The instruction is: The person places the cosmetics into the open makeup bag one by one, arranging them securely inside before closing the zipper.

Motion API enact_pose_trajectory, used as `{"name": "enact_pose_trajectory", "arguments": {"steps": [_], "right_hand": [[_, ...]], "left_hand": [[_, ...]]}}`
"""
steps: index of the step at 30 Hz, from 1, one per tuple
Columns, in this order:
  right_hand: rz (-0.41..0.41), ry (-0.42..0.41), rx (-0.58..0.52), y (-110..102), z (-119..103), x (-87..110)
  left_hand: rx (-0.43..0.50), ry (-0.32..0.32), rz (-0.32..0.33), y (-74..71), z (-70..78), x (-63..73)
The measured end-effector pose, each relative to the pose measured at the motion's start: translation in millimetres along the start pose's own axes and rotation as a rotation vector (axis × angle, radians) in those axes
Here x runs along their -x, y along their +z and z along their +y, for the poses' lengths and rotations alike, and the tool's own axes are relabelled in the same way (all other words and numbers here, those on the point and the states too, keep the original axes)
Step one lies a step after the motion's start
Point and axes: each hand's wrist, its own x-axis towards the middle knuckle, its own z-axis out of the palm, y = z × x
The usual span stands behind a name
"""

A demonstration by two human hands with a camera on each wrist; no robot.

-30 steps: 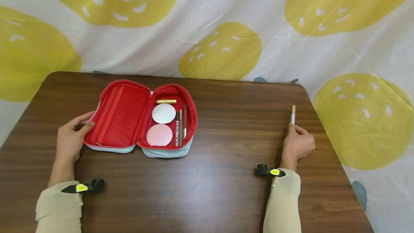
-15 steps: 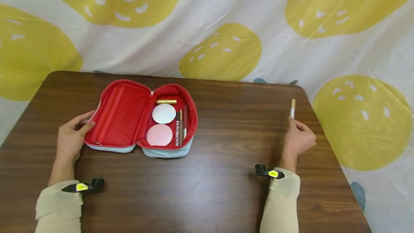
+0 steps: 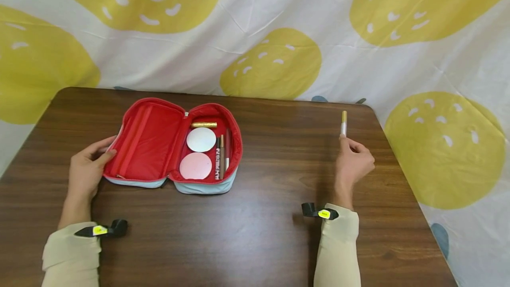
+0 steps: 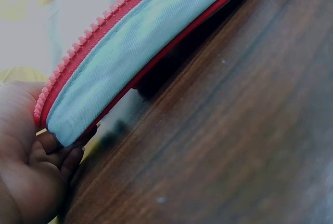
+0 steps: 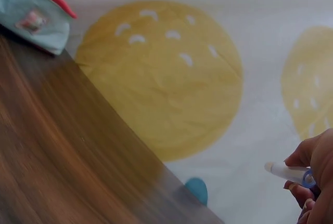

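A light-blue makeup bag with red lining lies unzipped on the table, its lid folded out to the left. My left hand grips the lid's outer edge, thumb inside and fingers curled beneath, as the left wrist view shows. Inside sit a gold tube, a white round compact, a pink round compact and several slim pencils along the right. Over the table's right side, my right hand pinches a slim gold-and-silver cosmetic tube, which points away from me.
A brown wooden table spreads beneath both arms. Behind it hangs a white curtain printed with yellow shapes. Small black cameras are strapped at the left wrist and right wrist.
My right hand has moved left and slightly away from me with the tube, lifting it up from the table. The left hand and the bag have stayed in place.
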Motion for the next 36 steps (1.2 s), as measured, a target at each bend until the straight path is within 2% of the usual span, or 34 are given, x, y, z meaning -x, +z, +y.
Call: {"name": "enact_pose_trajectory", "arguments": {"steps": [5, 12, 23, 29, 36], "right_hand": [[-0.019, -0.046, -0.033, 6.0, -10.1, 11.7], [-0.051, -0.087, -0.042, 18.1, -21.0, 30.0], [-0.122, -0.129, -0.093, 30.6, -37.7, 62.2], [-0.186, -0.170, -0.137, 40.4, -46.4, 86.0], [-0.233, -0.257, -0.191, 53.3, -55.3, 118.5]], "left_hand": [[-0.014, -0.012, -0.008, -0.8, 0.1, 0.0], [0.025, -0.014, -0.006, -0.4, -0.1, -1.1], [-0.004, -0.029, -0.015, -0.8, 0.2, -1.5], [0.002, -0.024, 0.002, 0.4, -0.7, -1.4], [0.012, -0.022, 0.002, -0.6, -1.1, -0.7]]}}
